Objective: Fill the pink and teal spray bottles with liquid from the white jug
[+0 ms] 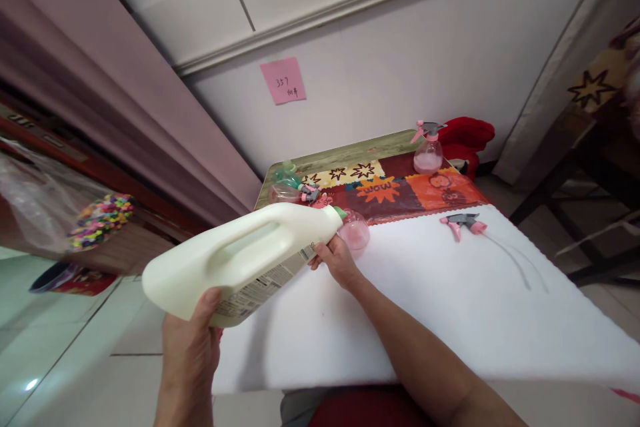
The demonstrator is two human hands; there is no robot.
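Jug point(265, 267), finger-clamped by left hand point(193, 337) and right hand point(341, 261), seemingly mid-pour to round bottle point(357, 233) beyond fingertips; sprayer head point(464, 221) farther right, unfitted

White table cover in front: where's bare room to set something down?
Free: cover between the right forearm and loose spray head; also between it and the left forearm. Crowded: around the tilted jug, near a pink bottle, and back left, with clear bottle and green bottle.
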